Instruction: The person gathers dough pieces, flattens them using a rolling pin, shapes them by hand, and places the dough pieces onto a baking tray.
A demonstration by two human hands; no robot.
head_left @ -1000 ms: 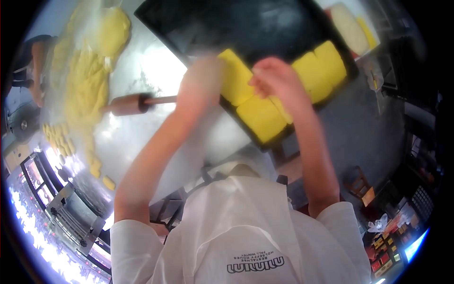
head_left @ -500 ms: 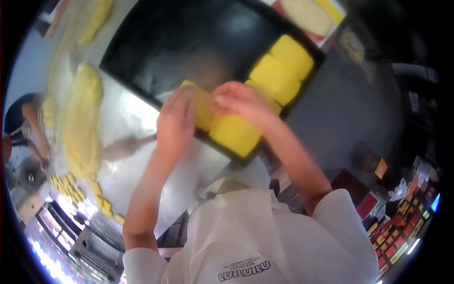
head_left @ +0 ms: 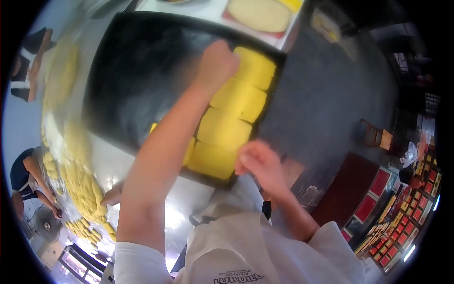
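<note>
A large black baking tray (head_left: 137, 61) holds flat yellow dough squares (head_left: 225, 128) in a row along its right side. My left hand (head_left: 218, 65) is closed at the left edge of the farthest dough square (head_left: 254, 68); its fingertips are hidden. Low at the tray's right edge, my right hand (head_left: 259, 163) has its fingers curled in, beside the nearest dough square (head_left: 213, 160). It is slightly blurred, and I cannot make out anything in it. Part of another yellow piece (head_left: 188, 151) shows next to my left forearm, which covers the rest.
Long yellow dough masses (head_left: 78, 175) and small cut pieces (head_left: 84, 230) lie on the metal table (head_left: 113, 161) at left. A co-worker's arms (head_left: 40, 180) reach in from the far left. Beyond the tray is a white container (head_left: 213, 12) holding a pale oval slab (head_left: 259, 14).
My left hand has moved away from the near-left corner to the far dough square. My right hand has drawn back to the tray's near right edge. The view has shifted.
</note>
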